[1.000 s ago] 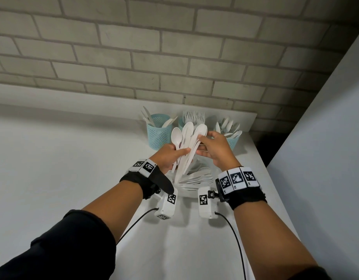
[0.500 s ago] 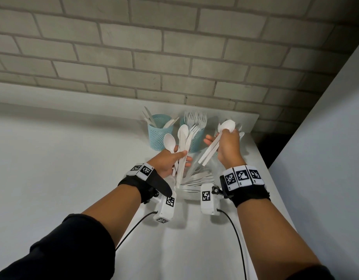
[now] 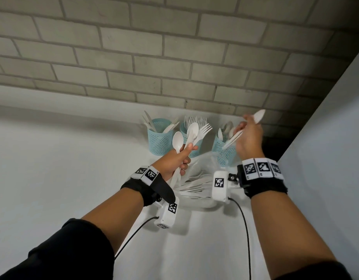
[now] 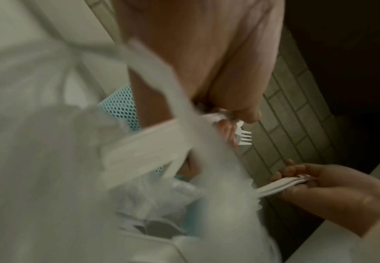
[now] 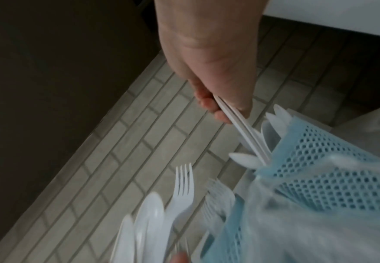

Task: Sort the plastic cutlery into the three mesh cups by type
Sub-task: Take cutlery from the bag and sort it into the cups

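Three teal mesh cups stand at the table's far edge: the left cup (image 3: pixel 160 138) with knives, the middle cup (image 3: pixel 194 153) with forks, the right cup (image 3: pixel 223 152) with spoons. My left hand (image 3: pixel 181 160) grips a bundle of white spoons and one fork (image 3: pixel 191 134) upright in front of the middle cup. My right hand (image 3: pixel 248 134) pinches a few spoons (image 3: pixel 259 116) tilted over the right cup. In the right wrist view their handles (image 5: pixel 241 128) reach the rim of that cup (image 5: pixel 319 160). The left wrist view shows the fork's tines (image 4: pixel 244 137) past my fingers.
A pile of loose white cutlery (image 3: pixel 194 184) lies on a clear plastic bag between my wrists. A brick wall (image 3: pixel 174 57) rises behind the cups. A pale panel (image 3: pixel 326 158) closes the right side. The white table (image 3: pixel 53 168) stretches away to the left.
My right hand drew a few spoons out of the left hand's bundle, carried them right and tipped them handle-first over the right cup. The left hand stayed put.
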Demonstrator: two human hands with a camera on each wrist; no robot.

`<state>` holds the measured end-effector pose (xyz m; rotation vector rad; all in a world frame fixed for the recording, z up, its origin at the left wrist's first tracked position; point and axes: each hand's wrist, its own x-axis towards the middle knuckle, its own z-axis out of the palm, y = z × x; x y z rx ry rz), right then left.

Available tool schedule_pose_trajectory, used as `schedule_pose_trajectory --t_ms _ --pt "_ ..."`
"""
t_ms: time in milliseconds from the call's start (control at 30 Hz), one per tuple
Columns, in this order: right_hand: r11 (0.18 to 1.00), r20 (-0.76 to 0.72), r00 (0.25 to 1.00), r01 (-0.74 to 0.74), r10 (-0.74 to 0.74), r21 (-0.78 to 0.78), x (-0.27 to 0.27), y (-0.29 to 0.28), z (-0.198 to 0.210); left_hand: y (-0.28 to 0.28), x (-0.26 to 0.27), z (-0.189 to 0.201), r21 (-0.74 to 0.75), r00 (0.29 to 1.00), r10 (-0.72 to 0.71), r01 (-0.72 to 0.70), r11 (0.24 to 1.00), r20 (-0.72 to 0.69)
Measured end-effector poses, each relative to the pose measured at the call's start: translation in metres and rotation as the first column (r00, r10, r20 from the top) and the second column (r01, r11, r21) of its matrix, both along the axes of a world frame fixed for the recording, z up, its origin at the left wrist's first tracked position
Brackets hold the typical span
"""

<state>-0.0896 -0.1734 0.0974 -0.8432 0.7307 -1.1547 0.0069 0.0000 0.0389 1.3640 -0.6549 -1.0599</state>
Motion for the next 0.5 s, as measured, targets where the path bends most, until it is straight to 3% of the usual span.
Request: schedule_pose_trajectory --t_ms 167,333,500 --pt "0.976 0.008 0.997 0.08 -0.08 -0.204 -0.003 -0.022 0.015 -0.009 0.001 0.007 -0.018 0.999 0.003 -0.002 1.0 0.035" --pt "0.98 -0.133 0.991 -0.051 0.026 -0.195 0.009 -0.029 -0.006 -0.017 0.001 0.007 -0.029 0.999 -0.001 0.002 1.0 0.034" --pt "0.889 -0.487 0.867 -0.134 -0.109 -0.437 0.011 -0.032 -0.022 -0.018 0.004 0.005 -0.045 0.999 -0.027 0.026 0.999 -0.018"
